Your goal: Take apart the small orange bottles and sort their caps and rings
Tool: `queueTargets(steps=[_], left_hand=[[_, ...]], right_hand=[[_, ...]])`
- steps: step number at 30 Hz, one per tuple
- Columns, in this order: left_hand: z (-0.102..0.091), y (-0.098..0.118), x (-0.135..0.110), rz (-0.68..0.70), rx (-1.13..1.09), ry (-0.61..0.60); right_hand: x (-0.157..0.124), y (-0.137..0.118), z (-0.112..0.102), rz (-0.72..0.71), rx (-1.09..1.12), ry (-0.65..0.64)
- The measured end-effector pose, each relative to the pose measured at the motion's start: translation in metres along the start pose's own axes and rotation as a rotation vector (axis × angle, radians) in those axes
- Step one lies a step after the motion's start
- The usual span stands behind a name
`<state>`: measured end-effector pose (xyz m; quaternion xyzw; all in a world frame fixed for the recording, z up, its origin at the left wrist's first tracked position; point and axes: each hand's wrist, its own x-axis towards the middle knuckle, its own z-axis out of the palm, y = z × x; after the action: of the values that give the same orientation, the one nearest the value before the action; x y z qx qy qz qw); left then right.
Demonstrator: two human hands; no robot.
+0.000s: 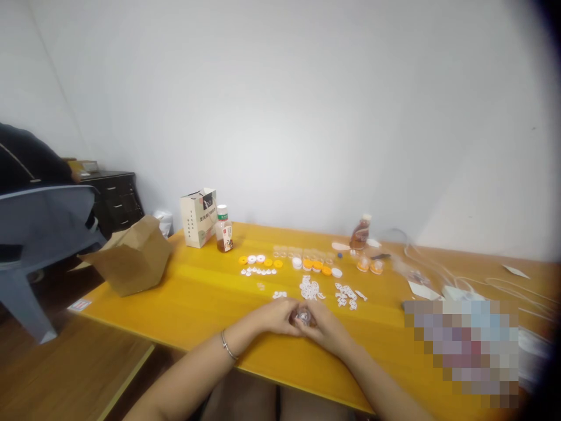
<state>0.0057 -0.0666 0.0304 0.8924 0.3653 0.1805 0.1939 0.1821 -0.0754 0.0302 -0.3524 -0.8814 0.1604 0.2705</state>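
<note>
My left hand (279,316) and my right hand (325,328) meet over the near half of the yellow table (205,318). Between them, fingers closed round it from both sides, is a small transparent round plastic piece (304,316) with something whitish inside; its exact kind is too small to tell. Just beyond the hands lies a pile of white plastic cut-out parts (310,288), with a looser group of similar parts (346,294) to its right. Small white pieces (279,294) sit close past my left hand. Farther back stand orange and white round caps (316,266) in a row.
Left of the small parts are a drink bottle (225,231), a printed paper bag (198,219) and an open cardboard box (131,257). A brown bottle (360,233) and cables (442,266) lie right. Behind a grey plastic chair (48,216), a person's dark sleeve (33,149) shows.
</note>
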Motion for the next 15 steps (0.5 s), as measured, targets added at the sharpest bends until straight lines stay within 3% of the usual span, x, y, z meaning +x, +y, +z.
queueTargets(steps=[6, 11, 15], left_hand=[[-0.0010, -0.0007, 0.0005, 0.023, 0.026, -0.040], [0.0011, -0.0046, 0.0012, -0.003, 0.065, -0.021], [0.0030, -0.0062, 0.0020, -0.008, 0.054, -0.036]], right_hand=[[-0.0004, -0.0012, -0.0032, -0.051, -0.007, -0.016], [0.0021, 0.0020, 0.0011, 0.065, -0.009, -0.004], [0.0020, 0.0003, 0.0000, 0.006, -0.014, -0.032]])
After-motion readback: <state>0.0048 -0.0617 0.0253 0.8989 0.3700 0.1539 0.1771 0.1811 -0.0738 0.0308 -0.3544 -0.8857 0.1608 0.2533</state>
